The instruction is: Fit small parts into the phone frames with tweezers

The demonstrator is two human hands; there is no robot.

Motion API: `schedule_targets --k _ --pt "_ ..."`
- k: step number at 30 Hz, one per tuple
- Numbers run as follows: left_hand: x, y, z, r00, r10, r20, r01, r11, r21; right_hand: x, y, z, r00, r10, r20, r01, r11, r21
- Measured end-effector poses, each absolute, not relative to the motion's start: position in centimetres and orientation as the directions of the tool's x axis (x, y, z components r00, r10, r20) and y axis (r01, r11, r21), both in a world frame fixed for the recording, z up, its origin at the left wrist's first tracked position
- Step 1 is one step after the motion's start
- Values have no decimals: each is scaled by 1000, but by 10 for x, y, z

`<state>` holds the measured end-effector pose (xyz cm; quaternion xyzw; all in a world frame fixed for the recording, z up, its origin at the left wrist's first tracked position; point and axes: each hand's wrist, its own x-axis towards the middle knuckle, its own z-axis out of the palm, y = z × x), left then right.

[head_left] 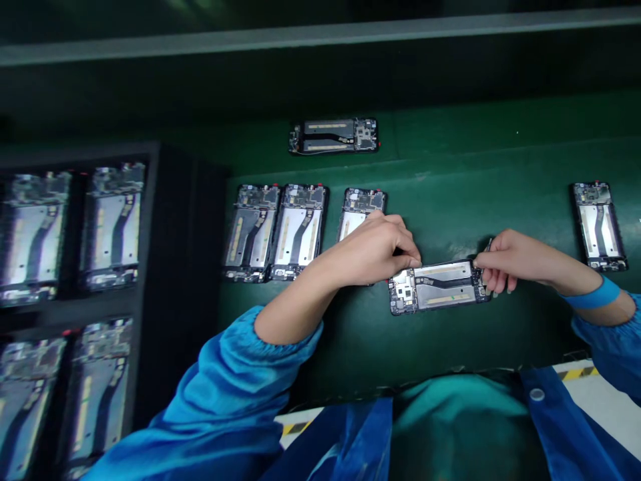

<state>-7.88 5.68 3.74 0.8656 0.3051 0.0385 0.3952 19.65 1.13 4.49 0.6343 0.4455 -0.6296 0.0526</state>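
Observation:
An opened smartphone (445, 288) lies sideways on the green table, its circuit board at the left end and a dark flex cable along the middle. At its upper left edge, my left hand (383, 244) is closed, fingertips gripping the rim. My right hand (501, 260) is closed in a pinch at the phone's right end. The end of a thin dark tool (490, 244) shows above its fingers; the rest is hidden, so its kind is unclear. Partly behind my left hand lies another opened phone (353, 220).
Two opened phones (299, 230) lie side by side further left, another phone (333, 137) lies sideways at the back, and one more phone (599, 224) is at far right. A black compartment rack (175, 267) with several phones stands at left. A grey shelf edge (320, 41) crosses above.

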Motion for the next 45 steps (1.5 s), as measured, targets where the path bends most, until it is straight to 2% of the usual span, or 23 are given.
schedule_targets --k 7,16,24,28,31,34,36,37,39,41,45 --pt "-46 59 38 843 522 -131 466 -585 664 192 12 48 -163 506 -847 638 -601 -481" --pt "-4 61 38 842 522 -135 474 -597 648 188 12 51 -154 531 -833 614 -609 -502" --pt "2 43 39 773 619 -136 558 -562 611 191 8 43 -177 569 -803 566 -609 -556" --pt "-2 22 36 689 713 -131 671 -558 488 193 3 40 -149 612 -777 564 -593 -575" --pt "-1 10 32 674 731 -105 712 -605 356 203 -5 42 -184 717 -673 429 -557 -711" --pt "0 5 30 681 727 -88 715 -634 295 212 -18 46 -23 927 -374 239 -358 -903" --pt "-1 6 32 693 715 -92 693 -626 358 211 -28 48 109 973 -203 265 -225 -938" --pt "-2 6 34 697 712 -87 674 -609 419 208 -33 48 111 979 -173 306 -200 -931" --pt "-5 6 39 691 722 -38 613 -559 558 198 -40 47 16 981 -195 358 -187 -915" --pt "-7 4 44 661 749 49 542 -522 659 187 -44 46 -63 978 -201 336 -169 -927" --pt "-9 -3 51 596 790 147 451 -480 752 173 -46 45 9 993 -119 269 -117 -956"
